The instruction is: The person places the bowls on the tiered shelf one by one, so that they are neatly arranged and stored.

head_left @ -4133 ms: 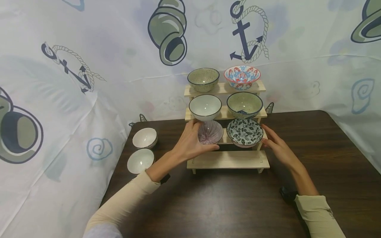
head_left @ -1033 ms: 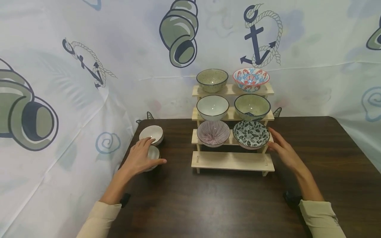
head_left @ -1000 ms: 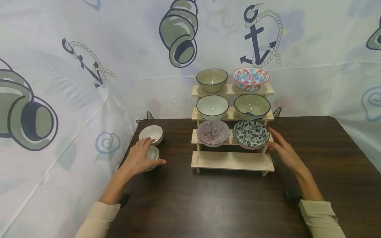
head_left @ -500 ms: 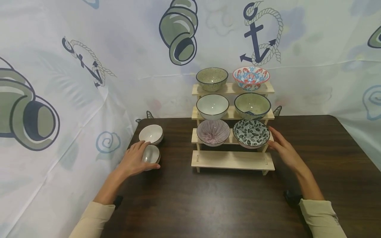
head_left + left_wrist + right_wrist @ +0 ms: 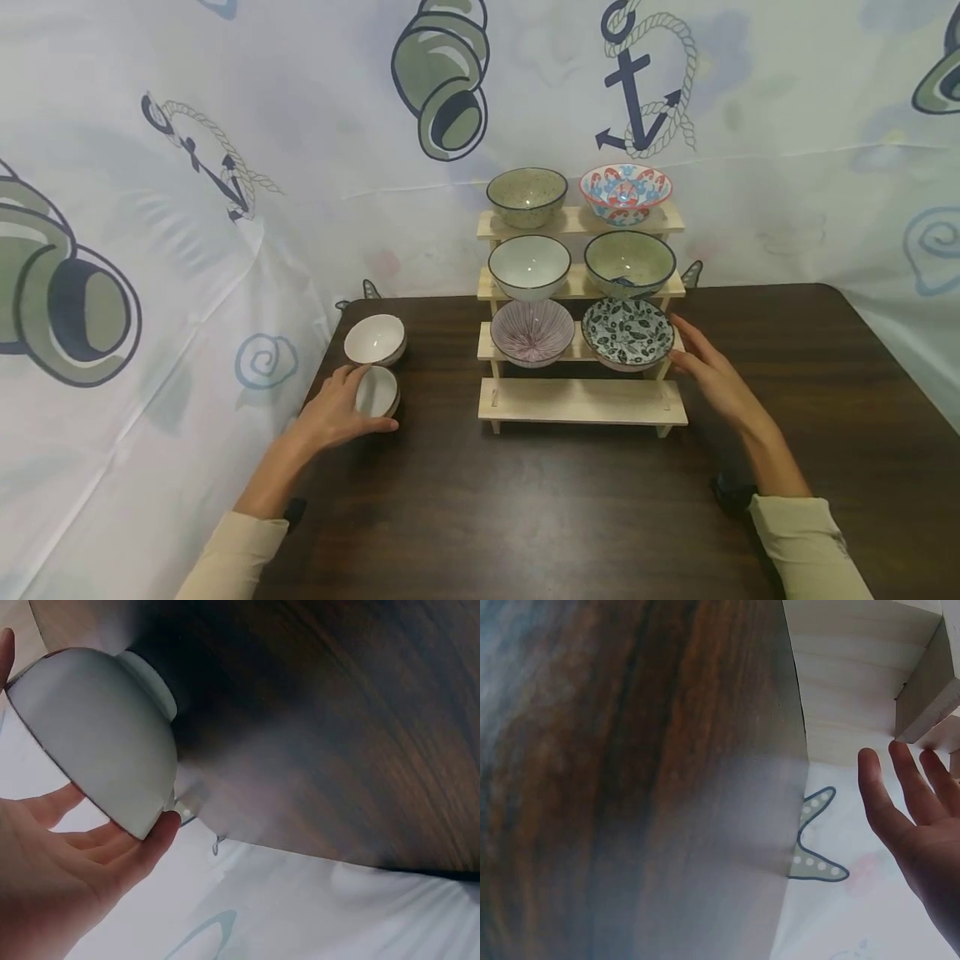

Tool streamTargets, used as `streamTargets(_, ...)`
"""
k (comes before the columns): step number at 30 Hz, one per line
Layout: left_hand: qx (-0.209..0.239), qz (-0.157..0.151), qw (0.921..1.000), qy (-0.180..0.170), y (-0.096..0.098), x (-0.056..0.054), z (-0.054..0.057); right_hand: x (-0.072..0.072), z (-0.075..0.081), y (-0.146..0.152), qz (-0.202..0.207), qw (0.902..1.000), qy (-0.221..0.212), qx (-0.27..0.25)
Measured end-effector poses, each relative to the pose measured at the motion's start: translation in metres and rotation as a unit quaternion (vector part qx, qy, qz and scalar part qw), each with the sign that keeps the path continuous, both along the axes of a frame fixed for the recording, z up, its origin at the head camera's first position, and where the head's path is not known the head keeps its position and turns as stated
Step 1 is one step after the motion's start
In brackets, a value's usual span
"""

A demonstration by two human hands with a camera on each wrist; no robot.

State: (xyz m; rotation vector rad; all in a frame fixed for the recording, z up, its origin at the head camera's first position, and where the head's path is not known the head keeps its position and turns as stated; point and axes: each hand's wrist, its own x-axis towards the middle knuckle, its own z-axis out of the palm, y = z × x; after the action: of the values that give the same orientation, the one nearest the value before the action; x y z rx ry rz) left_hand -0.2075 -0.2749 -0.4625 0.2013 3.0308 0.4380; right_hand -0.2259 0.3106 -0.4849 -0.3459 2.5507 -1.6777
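My left hand (image 5: 332, 414) grips a small white bowl (image 5: 377, 392) at the table's left side, thumb on the near side and fingers on the far side. In the left wrist view the bowl (image 5: 97, 731) shows a plain pale outside, a dark thin rim and a foot ring, with fingertips (image 5: 161, 829) at its rim. My right hand (image 5: 712, 375) is beside the rack's right end, close to the bowl with dark leaf patterns (image 5: 628, 333). Its fingers are loosely extended around nothing in the right wrist view, tips close to the wooden rack (image 5: 926, 697).
A second white bowl (image 5: 375, 337) stands just behind the gripped one. The stepped wooden rack (image 5: 581, 402) carries bowls in pairs on its three upper steps, including a purple-striped bowl (image 5: 532, 332); its lowest step is bare. A patterned cloth (image 5: 315, 100) hangs behind the dark table (image 5: 525, 508).
My left hand has gone from the purple-striped bowl on the rack to the front white bowl at left, and its fingers have closed in around it. My right hand has stayed by the rack.
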Motion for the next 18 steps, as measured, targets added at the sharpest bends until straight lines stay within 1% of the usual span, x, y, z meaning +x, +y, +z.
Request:
streamTargets(6, 0.006, 0.014, 0.9999, 0.003, -0.0017, 0.0036, -0.0025, -0.0050, 0.0021, -0.0030, 0.005, 1.0000, 0.005, -0.006)
streamTargets(10, 0.012, 0.015, 0.9998, 0.007, -0.0006, 0.0030, -0.0029, -0.0046, 0.0021, -0.0029, -0.001, 0.9999, 0.006, -0.009)
streamTargets(14, 0.011, 0.011, 0.9998, 0.012, 0.0025, 0.0009, -0.0011, -0.0017, 0.0009, -0.0010, -0.007, 0.9999, 0.007, -0.009)
streamTargets(18, 0.011, 0.005, 0.9995, 0.030, 0.0071, -0.0021, 0.0044, 0.0017, 0.0002, 0.0013, -0.011, 0.9999, 0.006, -0.007)
